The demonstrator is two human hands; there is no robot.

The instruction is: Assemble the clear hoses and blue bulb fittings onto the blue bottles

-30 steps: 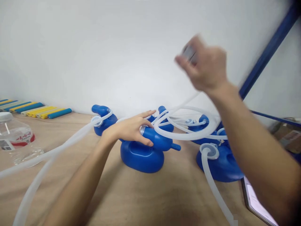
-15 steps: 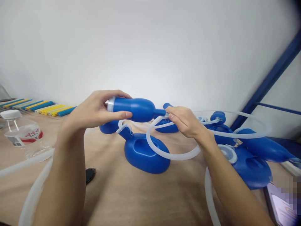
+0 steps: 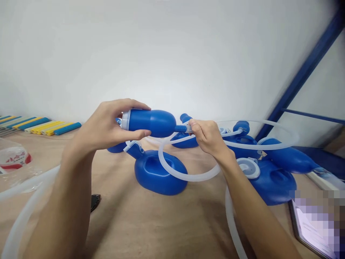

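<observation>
My left hand [image 3: 106, 126] is closed round a blue rubber bulb [image 3: 151, 123] with a grey cap at its left end, holding it level above the wooden table [image 3: 161, 223]. My right hand [image 3: 206, 136] pinches the end of a translucent white tube [image 3: 185, 175] against the bulb's narrow blue nozzle. The tube loops down and round in front of a blue plastic container [image 3: 159, 172] standing on the table just below the bulb.
Several more blue containers [image 3: 272, 180] with white caps and tubes lie at the right. A water bottle [image 3: 13, 162] stands at the left, coloured sticks [image 3: 40, 126] along the wall. A phone [image 3: 312, 226] lies at the lower right. A blue shelf frame [image 3: 302, 75] rises at right.
My left hand has lifted the blue bulb off the container. My right hand came down from above and now pinches the tube end at the bulb's nozzle.
</observation>
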